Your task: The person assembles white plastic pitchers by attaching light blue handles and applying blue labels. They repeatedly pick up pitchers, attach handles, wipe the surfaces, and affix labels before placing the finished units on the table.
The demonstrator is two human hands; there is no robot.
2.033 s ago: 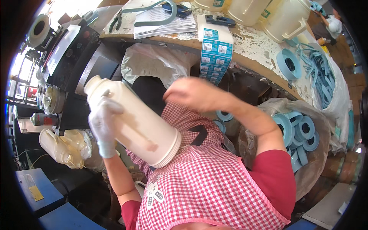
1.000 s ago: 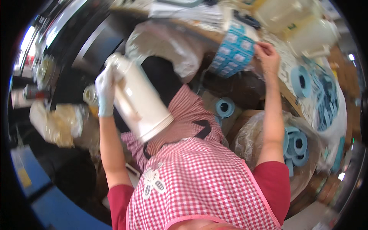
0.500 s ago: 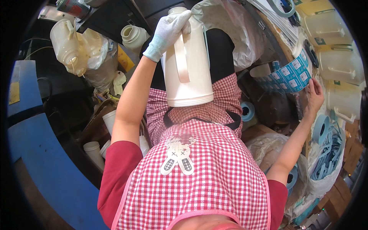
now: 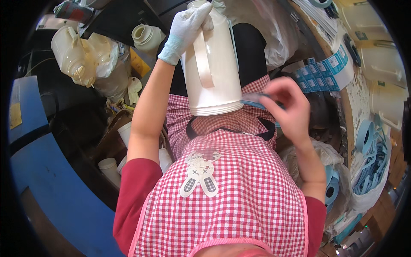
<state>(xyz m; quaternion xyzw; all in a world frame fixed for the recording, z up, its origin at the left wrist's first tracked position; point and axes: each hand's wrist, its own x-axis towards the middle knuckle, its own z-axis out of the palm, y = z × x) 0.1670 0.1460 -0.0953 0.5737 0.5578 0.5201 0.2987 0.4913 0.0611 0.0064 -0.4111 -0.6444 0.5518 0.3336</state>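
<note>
My left hand (image 4: 188,32), in a pale knit glove, is closed on the upper end of a cream plastic jug (image 4: 222,73), by the top of its handle. The jug rests over my lap, its ribbed base toward me and its long handle (image 4: 204,64) facing up. My bare right hand (image 4: 291,107) is just right of the base, smeared by motion. Thumb and finger pinch a small label (image 4: 255,99), partly clear and partly blue, whose near edge meets the jug's side in view. I cannot tell whether it touches.
A strip of blue and white labels (image 4: 323,75) hangs over the bench edge at right, near several cream jugs (image 4: 379,64). Blue straps (image 4: 370,177) fill a bag at lower right. Another cream jug body (image 4: 147,37) stands at upper left. Blue panels (image 4: 64,192) lie at left.
My right hand has moved left from the label strip to the jug's base, with a small label in its fingers. My left hand still grips the jug, almost unmoved.
</note>
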